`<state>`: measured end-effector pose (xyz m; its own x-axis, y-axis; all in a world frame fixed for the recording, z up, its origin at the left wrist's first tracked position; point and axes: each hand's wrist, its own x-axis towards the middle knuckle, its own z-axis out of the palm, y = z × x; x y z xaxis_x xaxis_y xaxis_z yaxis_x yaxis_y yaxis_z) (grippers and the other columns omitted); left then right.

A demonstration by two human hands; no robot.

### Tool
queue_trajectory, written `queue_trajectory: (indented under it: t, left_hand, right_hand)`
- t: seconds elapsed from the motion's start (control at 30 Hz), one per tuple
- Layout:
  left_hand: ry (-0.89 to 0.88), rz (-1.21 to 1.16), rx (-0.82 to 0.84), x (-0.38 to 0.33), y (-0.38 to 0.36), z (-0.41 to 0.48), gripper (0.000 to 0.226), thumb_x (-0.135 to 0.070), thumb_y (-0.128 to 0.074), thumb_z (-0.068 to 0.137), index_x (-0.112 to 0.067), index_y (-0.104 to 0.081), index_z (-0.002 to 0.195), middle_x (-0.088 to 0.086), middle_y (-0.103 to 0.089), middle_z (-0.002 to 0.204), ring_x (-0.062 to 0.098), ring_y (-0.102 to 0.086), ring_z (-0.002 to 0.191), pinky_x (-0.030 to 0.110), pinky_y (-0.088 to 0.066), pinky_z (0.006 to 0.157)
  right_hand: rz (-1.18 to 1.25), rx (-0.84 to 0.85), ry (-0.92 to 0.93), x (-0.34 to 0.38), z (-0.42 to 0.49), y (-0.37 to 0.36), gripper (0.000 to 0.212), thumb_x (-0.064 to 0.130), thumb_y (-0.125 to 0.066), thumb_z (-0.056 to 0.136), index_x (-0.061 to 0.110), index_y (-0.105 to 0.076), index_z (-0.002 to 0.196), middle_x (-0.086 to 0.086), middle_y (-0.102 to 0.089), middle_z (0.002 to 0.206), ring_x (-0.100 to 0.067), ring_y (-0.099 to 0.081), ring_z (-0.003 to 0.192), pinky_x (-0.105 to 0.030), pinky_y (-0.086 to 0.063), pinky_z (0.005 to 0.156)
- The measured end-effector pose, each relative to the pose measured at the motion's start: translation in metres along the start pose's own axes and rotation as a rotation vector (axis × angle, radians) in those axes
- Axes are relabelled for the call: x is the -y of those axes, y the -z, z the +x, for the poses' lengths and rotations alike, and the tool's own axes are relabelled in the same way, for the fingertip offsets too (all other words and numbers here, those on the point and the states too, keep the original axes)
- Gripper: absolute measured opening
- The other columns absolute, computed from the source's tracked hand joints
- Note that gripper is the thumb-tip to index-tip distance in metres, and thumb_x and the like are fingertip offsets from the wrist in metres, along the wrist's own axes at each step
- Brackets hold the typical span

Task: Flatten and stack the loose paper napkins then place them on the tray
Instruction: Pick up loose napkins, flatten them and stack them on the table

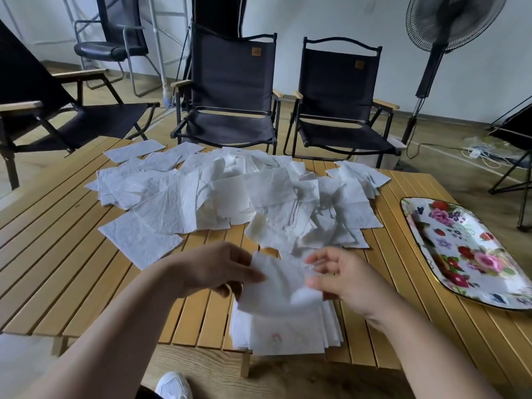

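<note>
Right over the stack (288, 332), I see L hand (213, 269) and R hand (342, 280) each pinch one end of a napkin (283, 280), long side going L to R, so it drops straight down; tray (410, 218) sits off to the R, nearer R hand.

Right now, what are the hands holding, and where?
One paper napkin: the left hand pinches its left edge, the right hand pinches its right edge, above the stack.

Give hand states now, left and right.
Left hand: pinches the napkin at its left edge.
Right hand: pinches the same napkin's right edge.
</note>
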<state>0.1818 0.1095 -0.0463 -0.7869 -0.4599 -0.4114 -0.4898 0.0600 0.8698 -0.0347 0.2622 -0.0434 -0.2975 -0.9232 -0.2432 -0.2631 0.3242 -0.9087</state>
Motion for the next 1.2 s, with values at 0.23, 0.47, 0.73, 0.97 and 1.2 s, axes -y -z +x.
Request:
queue_trajectory:
  t: [0.23, 0.47, 0.73, 0.97, 1.2]
  left_hand:
    - [0.228, 0.131, 0.182, -0.003, -0.011, 0.005, 0.021, -0.023, -0.06, 0.098, -0.009, -0.072, 0.108, 0.008, -0.077, 0.094, 0.012, -0.063, 0.062, 0.02, -0.04, 0.053]
    - [0.115, -0.065, 0.037, -0.002, -0.001, 0.005, 0.017, -0.022, -0.063, 0.097, -0.009, -0.073, 0.101, 0.002, -0.07, 0.074, 0.015, -0.06, 0.062, 0.02, -0.036, 0.049]
    - [0.07, -0.259, -0.069, 0.0, 0.004, 0.0, 0.026, -0.021, -0.064, 0.095, -0.002, -0.07, 0.111, 0.005, -0.064, 0.071, 0.013, -0.054, 0.052, 0.019, -0.03, 0.044]
    - [0.211, 0.029, 0.157, 0.003, -0.006, -0.001, 0.03, -0.024, -0.066, 0.095, 0.002, -0.069, 0.11, 0.005, -0.075, 0.085, 0.01, -0.055, 0.055, 0.018, -0.034, 0.048]
    - [0.327, 0.248, 0.034, 0.008, -0.014, 0.015, 0.015, -0.023, -0.063, 0.096, -0.01, -0.071, 0.095, 0.008, -0.077, 0.083, 0.012, -0.065, 0.061, 0.018, -0.04, 0.05]
  right_hand:
    - [-0.099, 0.075, -0.183, -0.003, 0.021, -0.007, 0.022, 0.004, -0.076, 0.085, 0.011, -0.068, 0.104, -0.02, -0.072, 0.104, -0.026, -0.066, 0.079, -0.025, -0.053, 0.051]
    - [0.212, 0.174, -0.117, 0.011, 0.03, -0.004, 0.022, 0.009, -0.076, 0.084, 0.013, -0.07, 0.105, -0.007, -0.071, 0.094, -0.027, -0.06, 0.084, -0.029, -0.049, 0.062]
    - [0.17, 0.281, -0.241, -0.001, 0.021, 0.01, 0.028, 0.03, -0.082, 0.07, 0.011, -0.07, 0.087, -0.009, -0.066, 0.078, -0.017, -0.061, 0.066, -0.025, -0.043, 0.058]
    - [-0.104, 0.432, -0.396, -0.007, 0.009, 0.023, 0.018, 0.019, -0.068, 0.094, 0.002, -0.068, 0.101, -0.014, -0.075, 0.08, -0.01, -0.057, 0.05, -0.015, -0.038, 0.042]
    - [-0.234, 0.328, -0.466, -0.015, 0.019, 0.004, 0.019, 0.019, -0.067, 0.097, 0.001, -0.067, 0.102, -0.016, -0.076, 0.083, -0.016, -0.071, 0.062, -0.018, -0.051, 0.052]
